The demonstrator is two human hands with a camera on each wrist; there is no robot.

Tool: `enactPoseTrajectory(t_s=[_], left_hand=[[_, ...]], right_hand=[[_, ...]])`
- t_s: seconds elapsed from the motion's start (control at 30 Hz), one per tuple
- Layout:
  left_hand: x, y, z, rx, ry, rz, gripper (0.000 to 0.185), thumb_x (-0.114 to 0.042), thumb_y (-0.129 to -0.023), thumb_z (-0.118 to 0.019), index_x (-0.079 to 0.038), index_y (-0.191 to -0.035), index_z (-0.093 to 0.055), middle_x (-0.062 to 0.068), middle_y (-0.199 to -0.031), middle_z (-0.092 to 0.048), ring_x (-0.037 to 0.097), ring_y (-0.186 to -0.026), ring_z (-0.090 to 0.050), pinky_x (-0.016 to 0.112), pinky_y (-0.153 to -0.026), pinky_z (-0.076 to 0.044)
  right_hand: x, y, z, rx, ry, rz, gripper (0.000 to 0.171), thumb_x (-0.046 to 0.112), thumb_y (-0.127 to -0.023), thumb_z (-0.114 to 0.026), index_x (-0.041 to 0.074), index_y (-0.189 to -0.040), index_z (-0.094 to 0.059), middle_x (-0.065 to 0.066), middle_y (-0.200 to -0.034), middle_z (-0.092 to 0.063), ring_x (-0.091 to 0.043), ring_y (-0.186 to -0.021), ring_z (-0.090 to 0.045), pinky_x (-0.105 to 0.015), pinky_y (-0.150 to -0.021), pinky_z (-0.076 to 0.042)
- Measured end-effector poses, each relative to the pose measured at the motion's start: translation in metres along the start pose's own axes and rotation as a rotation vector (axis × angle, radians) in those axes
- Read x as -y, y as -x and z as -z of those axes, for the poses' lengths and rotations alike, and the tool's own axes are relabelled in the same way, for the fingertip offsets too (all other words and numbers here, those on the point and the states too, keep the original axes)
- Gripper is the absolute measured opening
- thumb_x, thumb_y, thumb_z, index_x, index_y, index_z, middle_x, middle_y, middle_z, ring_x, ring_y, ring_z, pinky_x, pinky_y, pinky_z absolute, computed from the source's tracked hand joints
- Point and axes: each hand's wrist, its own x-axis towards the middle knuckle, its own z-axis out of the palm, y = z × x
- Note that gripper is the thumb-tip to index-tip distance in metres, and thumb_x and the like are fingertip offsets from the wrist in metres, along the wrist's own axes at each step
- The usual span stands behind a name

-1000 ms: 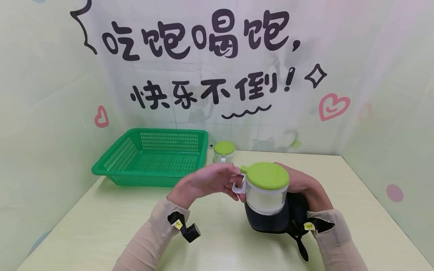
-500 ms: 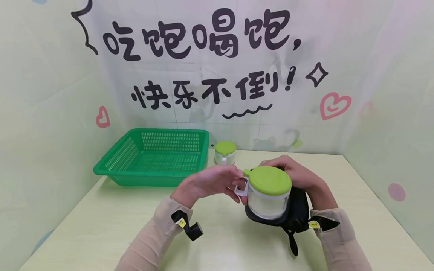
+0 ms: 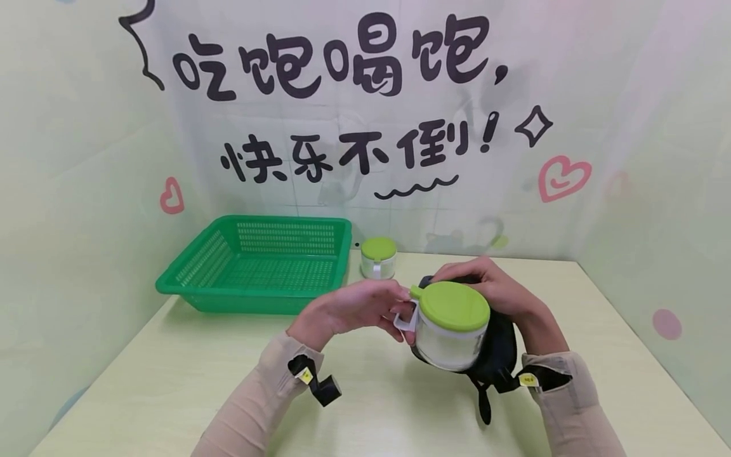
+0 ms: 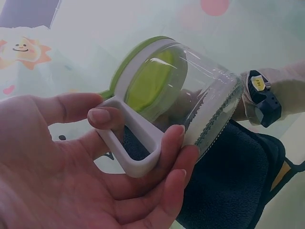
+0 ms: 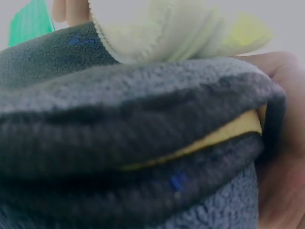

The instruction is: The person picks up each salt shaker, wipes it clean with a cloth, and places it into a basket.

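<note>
In the head view, my left hand (image 3: 360, 309) grips the white handle of a clear glass jar (image 3: 450, 346) with a green lid (image 3: 455, 306). The jar is raised and tilted; the left wrist view shows the handle (image 4: 135, 162) among my curled fingers. My right hand (image 3: 499, 285) is on the far right side of the jar, holding a thick, dark folded cloth (image 3: 502, 349) with a hanging loop. This cloth (image 5: 143, 109) lies against the jar's base and side in the right wrist view. The jar hides part of the cloth and some right fingertips.
A second green-lidded jar (image 3: 378, 268) stands at the back of the pale table (image 3: 365, 406). To its left is a green plastic basket (image 3: 257, 293) with perforated walls. A printed curtain (image 3: 354, 190) hangs behind the table.
My right hand has moved up and left behind the jar, shifting the cloth and its loop leftward. The jar has dropped slightly, while my left hand keeps its grip on the handle.
</note>
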Motion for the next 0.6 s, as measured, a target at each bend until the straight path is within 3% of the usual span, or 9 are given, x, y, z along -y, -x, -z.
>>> enactPoseTrajectory(t_s=[0.23, 0.4, 0.53, 0.6], left_hand=[[-0.0034, 0.0044, 0.0013, -0.051, 0.035, -0.016, 0.027, -0.027, -0.103, -0.038, -0.013, -0.096, -0.061, 0.005, -0.086, -0.072, 0.022, -0.091, -0.071, 0.037, -0.088, -0.055], [-0.0061, 0.0068, 0.003, -0.057, 0.037, -0.029, 0.028, -0.024, -0.104, -0.035, -0.013, -0.081, -0.047, 0.006, -0.086, -0.07, 0.024, -0.092, -0.071, 0.038, -0.088, -0.054], [-0.0075, 0.0072, 0.0037, -0.058, 0.039, -0.031, 0.031, -0.023, -0.105, -0.034, -0.014, -0.077, -0.043, 0.007, -0.087, -0.071, 0.024, -0.093, -0.071, 0.039, -0.088, -0.054], [-0.0078, 0.0077, 0.0041, -0.063, 0.041, -0.03, 0.03, -0.024, -0.104, -0.035, -0.014, -0.077, -0.044, 0.007, -0.088, -0.07, 0.025, -0.093, -0.071, 0.039, -0.088, -0.054]], right_hand=[[-0.0045, -0.0043, -0.0054, 0.033, -0.009, -0.011, 0.027, -0.001, -0.098, -0.057, 0.006, -0.116, -0.075, -0.006, -0.11, -0.074, -0.019, -0.104, -0.069, -0.034, -0.094, -0.056], [-0.0065, -0.0035, -0.0077, 0.016, 0.01, -0.024, 0.033, -0.001, -0.097, -0.06, 0.018, -0.118, -0.077, 0.003, -0.109, -0.075, -0.011, -0.099, -0.069, -0.03, -0.09, -0.057], [-0.0078, -0.0019, -0.0081, 0.0, 0.019, -0.036, 0.036, -0.002, -0.096, -0.062, 0.026, -0.111, -0.078, 0.01, -0.102, -0.075, -0.005, -0.09, -0.067, -0.027, -0.085, -0.057], [-0.0089, -0.0019, -0.0082, 0.007, 0.026, -0.023, 0.031, -0.003, -0.096, -0.061, 0.023, -0.104, -0.077, 0.011, -0.092, -0.073, -0.003, -0.083, -0.064, -0.027, -0.079, -0.057]])
